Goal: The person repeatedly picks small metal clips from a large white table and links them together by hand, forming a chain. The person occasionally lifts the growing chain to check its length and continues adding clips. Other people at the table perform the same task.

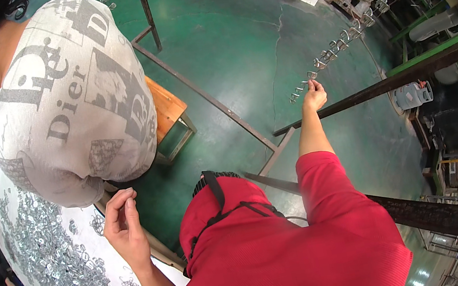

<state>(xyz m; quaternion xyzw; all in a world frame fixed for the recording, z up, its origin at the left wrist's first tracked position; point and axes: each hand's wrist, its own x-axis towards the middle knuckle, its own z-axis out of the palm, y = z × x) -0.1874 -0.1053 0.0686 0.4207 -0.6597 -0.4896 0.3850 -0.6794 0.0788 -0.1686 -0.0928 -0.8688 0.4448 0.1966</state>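
My right hand (313,95) is stretched out to the right, thumb and fingers pinched on a small shiny metal piece (312,75). That piece is at the lower end of a slanting row of similar metal pieces (340,45), which hang in a line. Just below the row's end are several thin bare hooks (297,93). My left hand (123,221) is raised near the edge of a white table (92,217), its fingers closed toward the thumb. Whatever those fingers may hold is hidden. Heaped loose on the table are many small silvery metal parts (56,259).
A person in a light printed top (74,97) sits close on my left, on a wooden stool (168,108). Dark metal rails (201,89) cross the green floor, one running below my right hand (413,74). Machinery and a grey gas cylinder (412,95) stand at right.
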